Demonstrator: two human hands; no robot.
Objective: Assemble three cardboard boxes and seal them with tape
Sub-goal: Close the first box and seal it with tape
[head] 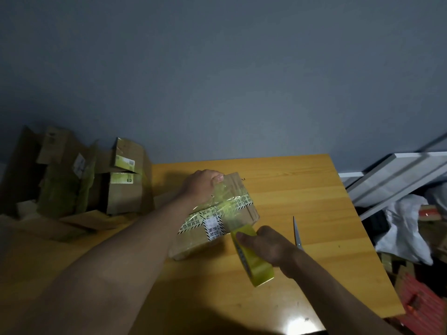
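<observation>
I see my left hand (202,186) curled over the far top edge of the cardboard box (215,218), thumb pinning the free end of a clear yellowish tape strip (223,199) against it. The box sits on the wooden worktop (314,213), between my two hands, and carries older printed tape bands and a white label. My right hand (268,245) grips the tape roll (254,257) just at the box's near corner, fingers wrapped round it, thumb on its face, the strip stretched from roll to left hand across the box top. Scissors (298,234) lie just right of my right hand. Beyond my left forearm, other cardboard boxes (116,180) are piled.
</observation>
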